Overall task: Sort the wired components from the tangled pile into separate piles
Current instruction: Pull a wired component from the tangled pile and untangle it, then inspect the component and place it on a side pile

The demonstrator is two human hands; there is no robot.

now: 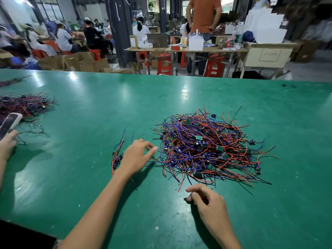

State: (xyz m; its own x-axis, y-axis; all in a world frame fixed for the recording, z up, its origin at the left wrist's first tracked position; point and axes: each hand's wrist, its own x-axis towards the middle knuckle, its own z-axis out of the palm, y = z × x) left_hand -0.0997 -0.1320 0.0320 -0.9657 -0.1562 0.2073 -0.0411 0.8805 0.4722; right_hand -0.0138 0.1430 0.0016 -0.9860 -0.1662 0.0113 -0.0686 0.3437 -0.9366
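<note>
Tangled pile (206, 146) sits centre-right on the green table (89, 105). Left hand (137, 155) at its left edge, grip spread, holding nothing. Small sorted bundle (117, 155) just left. Right hand (208, 203) lower centre, fingers loosely curled, empty.

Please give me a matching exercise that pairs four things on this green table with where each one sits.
Things:
1. large tangled pile of red, blue and black wired components
2. small sorted bunch of wired components
3. dark phone in a pale case
4. left hand

Places:
A. far left edge, held by another person
B. between the small bunch and the big pile
C. centre-right of the table
D. just left of the left hand

Pairs: 1-C, 2-D, 3-A, 4-B
</note>
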